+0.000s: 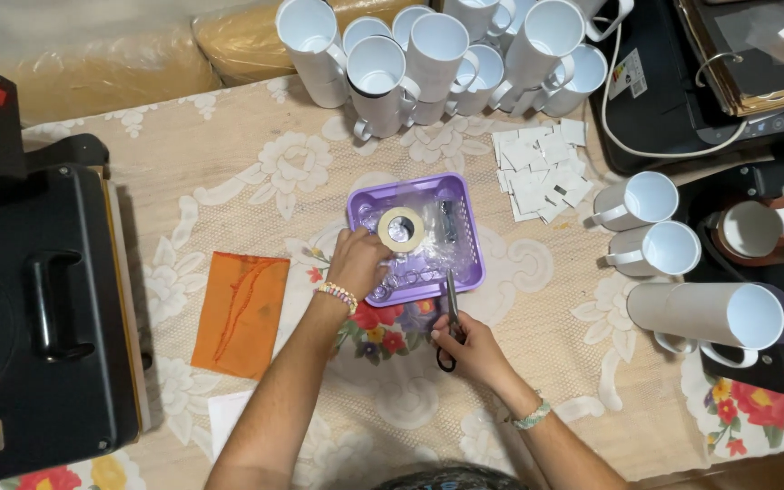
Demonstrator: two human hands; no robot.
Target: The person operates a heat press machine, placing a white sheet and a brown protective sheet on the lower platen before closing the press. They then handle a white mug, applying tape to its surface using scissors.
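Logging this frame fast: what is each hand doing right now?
Left hand: closed on the roll of tape, over the purple tray.
Right hand: closed on the scissors, blades pointing toward the tray.

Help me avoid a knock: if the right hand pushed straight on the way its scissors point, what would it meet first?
Probably the purple basket: the right hand aims the scissors at its near rim, though height is unclear.
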